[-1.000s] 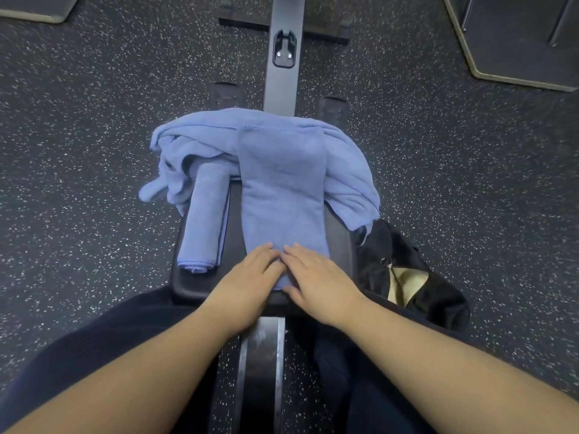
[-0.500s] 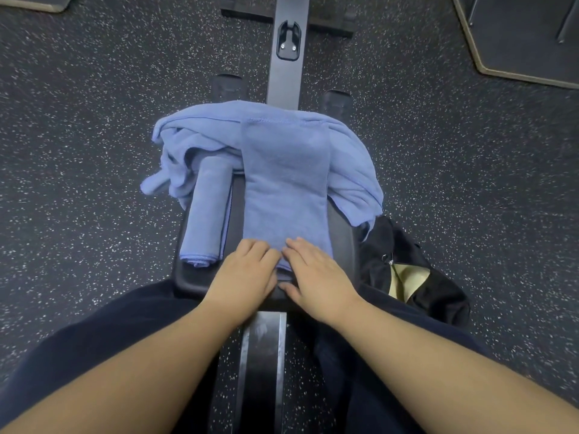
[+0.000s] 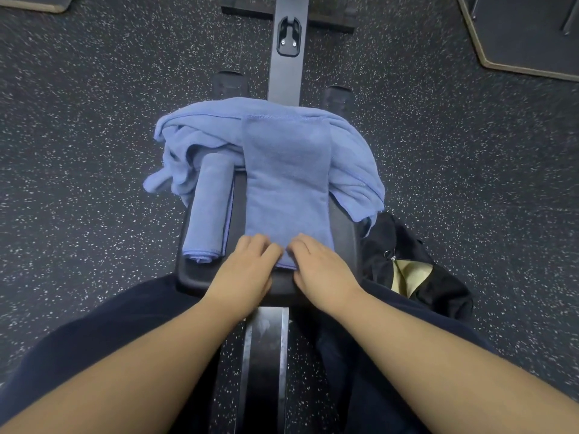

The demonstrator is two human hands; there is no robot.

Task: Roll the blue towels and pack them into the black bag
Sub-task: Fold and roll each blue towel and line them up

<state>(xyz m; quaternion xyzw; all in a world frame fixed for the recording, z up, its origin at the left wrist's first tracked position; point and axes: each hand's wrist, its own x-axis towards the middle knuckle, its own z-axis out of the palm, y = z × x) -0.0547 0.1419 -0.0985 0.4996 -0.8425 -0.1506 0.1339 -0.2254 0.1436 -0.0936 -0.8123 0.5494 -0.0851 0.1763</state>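
A: Both hands are down at the near end of the folded towel (image 3: 286, 189), which lies as a long strip down the middle of the black padded table (image 3: 194, 270).

B: The left hand (image 3: 242, 270) has its fingers curled over the near left corner of the strip. The right hand (image 3: 322, 270) mirrors it on the near right corner, with the fingertips (image 3: 296, 244) bent down onto the cloth.

A: And the grip?

B: Clamped on the towel's near edge on both sides. The fabric looks bunched up under the fingers, though how far it has turned over is hidden beneath them.

A: Just left of the strip, and apart from it, a rolled towel (image 3: 208, 211) lies lengthwise along the left edge of the table, its near end showing a stitched hem.

B: At the far end, a loose heap of blue towels (image 3: 194, 136) is draped over the table, spilling down on the left and hanging off on the right. The far end of the folded strip rests on top of it.

A: The black bag (image 3: 438, 289)?

B: On the speckled floor (image 3: 94, 151), just right of the table, touching the person's dark trouser leg (image 3: 94, 336). Its mouth gapes, showing a pale tan lining (image 3: 409, 275), with a small metal zip pull at the opening. The overhanging towel edge nearly reaches it.
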